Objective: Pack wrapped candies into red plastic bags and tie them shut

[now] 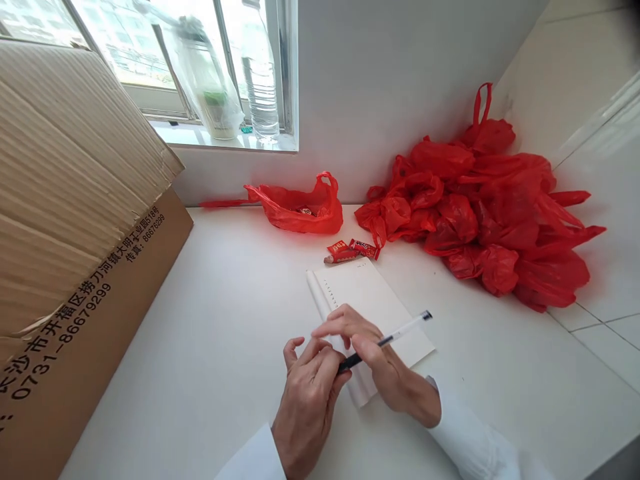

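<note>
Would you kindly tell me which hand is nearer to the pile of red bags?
The right. The right hand, holding a pen, is down-left of the pile of red bags; the left hand is farther left.

We seem to be in a back room or stock corner of a small shop, not a lived-in home. A bare white counter point(225, 320) runs under a window point(150, 47), with a tiled wall point(600, 200) beside it. A big shipping carton point(75, 267) printed with an address and phone number stands on the counter. We also see a heap of red bags point(490, 213), wrapped sweets point(350, 251), and a notebook point(370, 293) with a pen point(400, 331).
</note>
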Demonstrator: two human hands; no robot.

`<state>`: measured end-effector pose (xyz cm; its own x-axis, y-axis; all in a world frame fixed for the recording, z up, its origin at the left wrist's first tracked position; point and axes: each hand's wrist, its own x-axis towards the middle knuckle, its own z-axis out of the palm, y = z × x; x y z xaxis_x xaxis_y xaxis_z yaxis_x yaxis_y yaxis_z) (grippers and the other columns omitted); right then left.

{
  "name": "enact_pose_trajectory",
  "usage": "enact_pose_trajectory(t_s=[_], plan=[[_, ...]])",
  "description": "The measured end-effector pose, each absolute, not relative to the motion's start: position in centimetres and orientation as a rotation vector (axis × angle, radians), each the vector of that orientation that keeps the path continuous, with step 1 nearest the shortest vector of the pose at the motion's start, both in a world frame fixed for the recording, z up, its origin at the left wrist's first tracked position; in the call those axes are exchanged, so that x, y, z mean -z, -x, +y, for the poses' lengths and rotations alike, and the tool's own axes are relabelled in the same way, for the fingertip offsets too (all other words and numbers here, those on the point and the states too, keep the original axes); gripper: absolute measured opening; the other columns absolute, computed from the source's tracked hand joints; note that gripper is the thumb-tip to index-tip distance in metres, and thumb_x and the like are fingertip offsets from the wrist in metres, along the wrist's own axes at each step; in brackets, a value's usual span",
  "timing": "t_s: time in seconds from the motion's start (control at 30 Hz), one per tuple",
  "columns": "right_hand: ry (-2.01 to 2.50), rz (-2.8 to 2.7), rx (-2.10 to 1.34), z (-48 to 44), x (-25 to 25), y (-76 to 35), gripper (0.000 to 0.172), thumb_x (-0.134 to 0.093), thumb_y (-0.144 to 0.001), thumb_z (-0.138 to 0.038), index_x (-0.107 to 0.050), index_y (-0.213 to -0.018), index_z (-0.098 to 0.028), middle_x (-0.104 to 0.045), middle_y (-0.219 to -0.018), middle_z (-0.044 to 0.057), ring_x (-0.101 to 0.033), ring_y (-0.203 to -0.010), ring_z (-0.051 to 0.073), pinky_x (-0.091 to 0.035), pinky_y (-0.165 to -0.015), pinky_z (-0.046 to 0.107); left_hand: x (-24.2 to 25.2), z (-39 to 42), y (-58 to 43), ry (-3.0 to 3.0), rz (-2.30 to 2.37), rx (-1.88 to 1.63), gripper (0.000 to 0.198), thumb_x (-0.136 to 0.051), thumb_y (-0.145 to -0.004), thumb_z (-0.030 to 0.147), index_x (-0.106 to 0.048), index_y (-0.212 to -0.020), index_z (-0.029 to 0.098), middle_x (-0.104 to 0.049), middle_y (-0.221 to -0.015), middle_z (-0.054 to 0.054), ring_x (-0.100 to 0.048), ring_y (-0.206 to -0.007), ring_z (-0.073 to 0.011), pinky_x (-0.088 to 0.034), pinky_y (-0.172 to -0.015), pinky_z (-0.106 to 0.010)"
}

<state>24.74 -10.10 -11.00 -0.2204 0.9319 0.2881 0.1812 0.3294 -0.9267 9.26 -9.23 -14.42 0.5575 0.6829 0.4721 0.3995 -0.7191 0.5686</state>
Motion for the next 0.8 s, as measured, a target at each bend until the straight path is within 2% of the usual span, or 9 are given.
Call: enact_pose_trajectory(t_s=[0.2,0.37,0.43,0.5,0.57,0.6,0.63,0.7,0.8], plan=[[0.899,-1.635,-1.045,-10.5,11.0,-23.6,0.049,-0.021,-0.098,-0.034,-0.067,-0.113,-0.025,-0.054,-0.102,0.005,-0.050,-0.102,0.019,-0.041,-0.090,0.036,15.8,-9.8,-8.8,-2.373,0.878,-1.118,0.019,-0.032,-0.096,0.011,-0.046,-0.088,0.022,-0.060,-0.081,0.003,-0.057,-0.083,-0.0153,-0.023,-0.096,-0.036],[0.907,-1.644,-1.062,-10.2,10.7,-22.9,0.048,-0.025,-0.098,-0.036,-0.071,-0.104,-0.024,-0.058,-0.109,0.006,-0.052,-0.107,0.020,-0.039,-0.096,0.037,15.8,-9.3,-8.7,-2.436,0.805,-1.072,0.021,-0.035,-0.095,0.013,-0.049,-0.105,0.025,-0.066,-0.095,0.004,-0.059,-0.090,-0.0153,-0.018,-0.099,-0.034],[0.899,-1.549,-1.115,-9.7,10.5,-23.3,0.045,-0.030,-0.096,-0.039,-0.071,-0.096,-0.021,-0.062,-0.103,0.007,-0.056,-0.100,0.019,-0.043,-0.090,0.035,15.7,-9.1,-8.8,-2.436,0.841,-1.023,0.023,-0.039,-0.096,0.019,-0.046,-0.116,0.026,-0.065,-0.103,0.002,-0.058,-0.096,-0.0167,-0.016,-0.101,-0.036],[0.938,-1.306,-1.086,-9.1,10.3,-25.0,0.045,-0.030,-0.095,-0.042,-0.069,-0.088,-0.019,-0.063,-0.078,0.004,-0.059,-0.077,0.017,-0.047,-0.073,0.030,15.5,-9.0,-8.9,-2.386,0.963,-1.018,0.033,-0.040,-0.096,0.028,-0.038,-0.129,0.025,-0.060,-0.115,-0.003,-0.056,-0.104,-0.0197,-0.018,-0.102,-0.039],[1.118,-1.051,-0.873,-8.4,10.3,-28.0,0.048,-0.026,-0.095,-0.045,-0.064,-0.083,-0.019,-0.049,-0.051,-0.002,-0.047,-0.051,0.013,-0.041,-0.055,0.025,15.3,-9.0,-9.0,-2.327,1.100,-1.038,0.042,-0.037,-0.096,0.031,-0.028,-0.137,0.024,-0.052,-0.126,-0.008,-0.052,-0.111,-0.0221,-0.023,-0.101,-0.044],[1.278,-0.984,-0.692,-8.0,10.4,-30.0,0.049,-0.025,-0.094,-0.047,-0.062,-0.081,-0.019,-0.040,-0.045,-0.005,-0.039,-0.044,0.012,-0.035,-0.048,0.024,15.2,-9.0,-9.1,-2.315,1.150,-1.021,0.043,-0.035,-0.097,0.030,-0.026,-0.138,0.026,-0.049,-0.129,-0.009,-0.050,-0.115,-0.0227,-0.025,-0.101,-0.045],[1.489,-0.982,-0.504,-7.6,10.6,-32.0,0.046,-0.027,-0.093,-0.048,-0.061,-0.083,-0.019,-0.038,-0.046,-0.005,-0.036,-0.043,0.012,-0.031,-0.046,0.023,15.0,-9.0,-9.1,-2.311,1.190,-0.982,0.042,-0.033,-0.097,0.028,-0.025,-0.139,0.028,-0.046,-0.132,-0.009,-0.048,-0.118,-0.0230,-0.027,-0.100,-0.047],[2.009,-1.101,-0.138,-7.0,11.3,-35.8,0.041,-0.033,-0.091,-0.047,-0.062,-0.086,-0.019,-0.043,-0.051,-0.003,-0.044,-0.049,0.014,-0.033,-0.050,0.024,14.8,-9.0,-9.0,-2.306,1.243,-0.878,0.042,-0.031,-0.097,0.027,-0.024,-0.138,0.031,-0.043,-0.135,-0.009,-0.045,-0.123,-0.0238,-0.028,-0.100,-0.051],[2.287,-1.143,0.046,-6.3,13.0,-39.4,0.025,-0.048,-0.083,-0.038,-0.064,-0.079,-0.019,-0.054,-0.059,0.003,-0.053,-0.060,0.020,-0.035,-0.058,0.029,15.0,-8.8,-8.9,-2.319,1.256,-0.746,0.041,-0.029,-0.098,0.028,-0.025,-0.139,0.032,-0.044,-0.137,-0.010,-0.042,-0.128,-0.0236,-0.028,-0.102,-0.056]])
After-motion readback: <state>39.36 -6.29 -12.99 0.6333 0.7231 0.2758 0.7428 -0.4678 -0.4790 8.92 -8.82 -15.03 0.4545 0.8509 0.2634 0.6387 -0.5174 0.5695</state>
